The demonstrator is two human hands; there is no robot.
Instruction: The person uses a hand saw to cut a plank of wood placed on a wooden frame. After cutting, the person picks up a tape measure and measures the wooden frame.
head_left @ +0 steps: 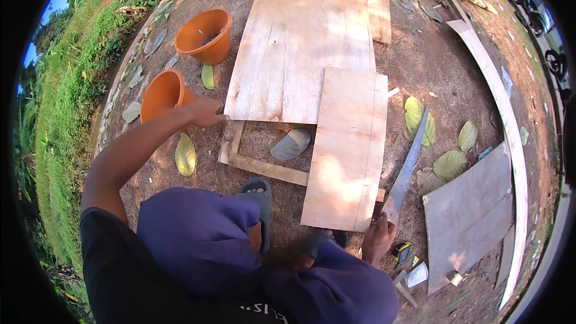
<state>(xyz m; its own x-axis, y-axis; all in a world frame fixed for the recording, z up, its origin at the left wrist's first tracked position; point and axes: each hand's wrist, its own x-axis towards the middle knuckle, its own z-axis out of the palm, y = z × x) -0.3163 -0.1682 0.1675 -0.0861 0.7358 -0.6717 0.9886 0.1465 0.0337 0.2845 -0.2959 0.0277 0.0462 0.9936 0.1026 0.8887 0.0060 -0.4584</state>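
My left hand (207,113) reaches out to the near left corner of a large pale plywood sheet (303,48), its fingers closed at that corner. The sheet lies over a wooden frame (270,169), whose near rail shows below it. A narrower plywood piece (347,144) overlaps the sheet's near right corner, with a pencil-like line along its right side. My right hand (378,239), low at the right, is wrapped round the handle of a handsaw (410,159). The saw's blade points away from me, beside the narrow piece and apart from its edge.
Two orange buckets (207,37) stand at the left, the far one with small dark bits inside. Near my right hand lie a tape measure (402,252), a white cup (416,274) and a hammer-like tool (405,293). A grey board (471,216) and a long pale strip (510,126) lie farther right.
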